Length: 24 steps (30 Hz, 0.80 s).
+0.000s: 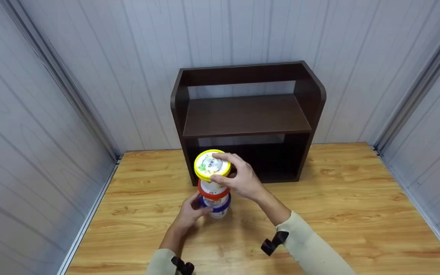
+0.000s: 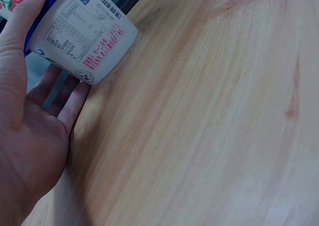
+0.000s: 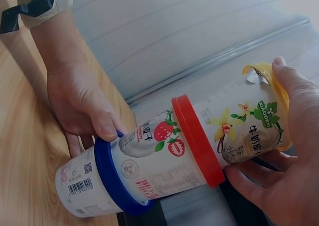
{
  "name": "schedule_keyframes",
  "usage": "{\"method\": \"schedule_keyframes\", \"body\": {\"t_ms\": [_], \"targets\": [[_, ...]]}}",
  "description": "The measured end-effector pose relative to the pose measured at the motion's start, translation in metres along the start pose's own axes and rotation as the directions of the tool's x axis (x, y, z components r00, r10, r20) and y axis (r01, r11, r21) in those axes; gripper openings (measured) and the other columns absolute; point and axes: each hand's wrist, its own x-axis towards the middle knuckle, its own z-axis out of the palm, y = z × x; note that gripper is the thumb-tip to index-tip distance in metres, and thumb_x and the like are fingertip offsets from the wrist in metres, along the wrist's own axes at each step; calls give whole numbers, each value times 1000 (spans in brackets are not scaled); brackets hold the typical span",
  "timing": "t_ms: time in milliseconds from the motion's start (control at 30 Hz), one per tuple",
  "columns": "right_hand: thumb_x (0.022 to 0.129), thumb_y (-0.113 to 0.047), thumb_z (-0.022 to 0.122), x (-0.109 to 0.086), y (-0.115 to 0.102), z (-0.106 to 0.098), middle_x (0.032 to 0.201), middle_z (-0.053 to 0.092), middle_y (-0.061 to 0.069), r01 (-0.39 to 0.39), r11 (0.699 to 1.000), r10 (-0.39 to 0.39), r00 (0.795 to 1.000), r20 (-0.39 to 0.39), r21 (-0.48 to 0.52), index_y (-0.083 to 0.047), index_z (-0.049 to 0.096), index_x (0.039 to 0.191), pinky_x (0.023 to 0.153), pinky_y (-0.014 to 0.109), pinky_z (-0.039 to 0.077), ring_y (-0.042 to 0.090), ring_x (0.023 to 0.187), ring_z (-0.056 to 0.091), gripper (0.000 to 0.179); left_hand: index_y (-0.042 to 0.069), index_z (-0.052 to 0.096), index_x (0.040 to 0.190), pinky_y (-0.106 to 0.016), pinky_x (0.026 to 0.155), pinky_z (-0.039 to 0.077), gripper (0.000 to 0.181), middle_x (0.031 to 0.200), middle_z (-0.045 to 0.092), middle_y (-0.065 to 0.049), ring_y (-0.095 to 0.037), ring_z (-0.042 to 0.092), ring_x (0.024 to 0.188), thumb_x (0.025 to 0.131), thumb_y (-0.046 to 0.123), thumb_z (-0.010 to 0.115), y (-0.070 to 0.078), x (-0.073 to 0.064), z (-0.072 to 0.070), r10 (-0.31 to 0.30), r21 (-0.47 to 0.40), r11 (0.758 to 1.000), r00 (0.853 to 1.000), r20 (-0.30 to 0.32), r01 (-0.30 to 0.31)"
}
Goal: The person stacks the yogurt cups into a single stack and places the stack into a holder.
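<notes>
Three white yogurt tubs stand in one stack on the table, their lids blue, red and yellow from bottom to top. The right hand (image 1: pixel 243 177) grips the top tub with the yellow lid (image 3: pixel 249 124), thumb and fingers spread around its sides. Under it is the red-lidded tub (image 3: pixel 162 159), printed with strawberries. The left hand (image 1: pixel 190 212) holds the bottom tub with the blue lid (image 2: pixel 82 34), its thumb at the blue rim and its fingers behind the tub. In the right wrist view the stack looks slightly bent at the red lid.
A dark brown two-level shelf (image 1: pixel 246 114) stands right behind the stack, against the pale panelled back wall (image 1: pixel 239 30). Similar walls close in the left and right sides. The wood-grain table (image 1: pixel 342 214) extends to both sides.
</notes>
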Motion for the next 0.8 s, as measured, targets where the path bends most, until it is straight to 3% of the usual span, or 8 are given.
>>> {"method": "schedule_keyframes", "body": {"t_ms": [33, 100, 200, 267, 300, 433, 533, 800], "targets": [[98, -37, 89, 0, 0, 0, 146, 65, 16, -1, 1000, 1, 1000, 1, -1, -20, 66, 157, 103, 44, 63, 29, 130, 65, 66, 15, 52, 169, -48, 133, 46, 92, 165, 64, -14, -34, 58, 156, 90, 27, 97, 0, 1, 0, -22, -6, 1000, 1000, 3, 22], [98, -37, 89, 1, 1, 1, 146, 65, 16, -2, 1000, 2, 1000, 3, -7, -20, 65, 157, 104, 46, 63, 30, 130, 65, 66, 21, 55, 168, -39, 130, 47, 93, 163, 66, -8, -26, 60, 154, 86, 31, 100, -9, 4, -5, 12, -24, 1000, 1000, 20, -11], [98, -37, 89, 1, 1, 1, 146, 65, 16, -3, 1000, 3, 1000, 2, -5, -21, 65, 158, 105, 50, 63, 30, 131, 64, 66, 19, 57, 166, -34, 125, 50, 88, 161, 68, -9, -22, 63, 149, 89, 30, 98, -1, -2, -3, 44, 3, 999, 999, 11, -44], [98, -37, 88, 0, 2, 1, 146, 65, 16, -7, 1000, 7, 1000, 2, -3, -22, 65, 158, 106, 53, 62, 31, 131, 64, 66, 13, 56, 166, -38, 125, 52, 86, 160, 67, -16, -25, 64, 147, 92, 28, 96, 12, -8, 1, 89, 19, 996, 996, 16, -89], [98, -37, 88, 0, 2, 1, 146, 65, 16, -10, 1000, 10, 1000, 1, -2, -22, 65, 158, 107, 55, 62, 31, 131, 64, 66, 13, 56, 166, -38, 124, 53, 86, 160, 67, -17, -25, 65, 146, 92, 30, 95, 11, -7, 2, 63, 24, 998, 998, 1, -63], [98, -38, 88, -1, 2, 1, 146, 65, 16, -15, 1000, 15, 1000, 1, 6, -23, 65, 159, 106, 56, 62, 32, 130, 64, 67, 3, 50, 168, -55, 128, 51, 85, 161, 63, -28, -39, 61, 150, 97, 28, 90, 38, -19, 10, 83, 46, 995, 996, 17, -84], [98, -38, 88, -1, 2, 2, 144, 65, 16, -10, 1000, 10, 1000, 0, 10, -23, 65, 159, 104, 56, 62, 31, 129, 64, 67, 2, 50, 168, -57, 129, 50, 84, 162, 62, -28, -42, 60, 151, 97, 27, 89, 46, -23, 12, 63, 45, 997, 998, 9, -63], [97, -41, 90, -2, -1, 2, 146, 65, 16, 0, 1000, 0, 1000, -8, 1, -21, 62, 162, 104, 54, 62, 28, 128, 63, 74, 3, 53, 166, -46, 126, 52, 81, 160, 64, -25, -35, 62, 150, 98, 25, 89, 44, -23, 12, 88, 51, 995, 996, 5, -88]]}}
